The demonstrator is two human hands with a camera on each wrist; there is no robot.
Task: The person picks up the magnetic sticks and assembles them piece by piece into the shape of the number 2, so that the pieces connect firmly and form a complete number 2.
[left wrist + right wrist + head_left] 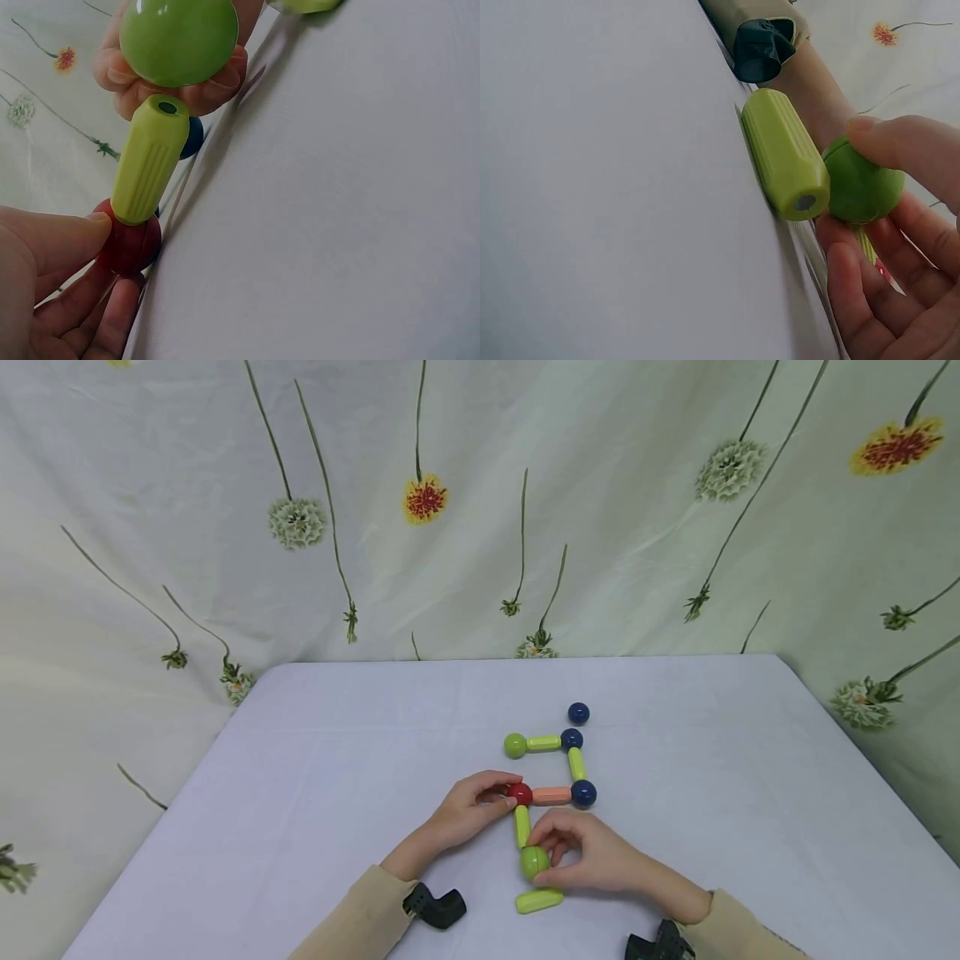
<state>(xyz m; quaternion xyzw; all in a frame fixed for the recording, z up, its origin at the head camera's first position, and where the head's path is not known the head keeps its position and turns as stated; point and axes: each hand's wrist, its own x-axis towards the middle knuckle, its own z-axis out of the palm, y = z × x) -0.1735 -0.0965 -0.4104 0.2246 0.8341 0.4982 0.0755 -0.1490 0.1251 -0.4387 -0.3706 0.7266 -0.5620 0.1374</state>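
Observation:
My left hand (471, 810) pinches a red ball (520, 793) between thumb and fingers. A lime rod (150, 161) joins that ball at one end, its other end pointing toward me. My right hand (588, 850) grips a green ball (862, 180), thumb on one side and fingertips on the other, right by the rod's near end. From the red ball, an orange rod (552, 796) runs right to a dark blue ball (583, 793). Beyond it a lime rod (576, 764), another dark blue ball (572, 740), a lime rod (543, 743) and a green ball (515, 745) continue the chain.
One loose lime rod (538, 901) lies just nearer than my right hand. A separate dark blue ball (578, 713) sits beyond the chain. White cloth covers the table (300, 827), and a flower-printed curtain (480, 510) hangs behind its far edge.

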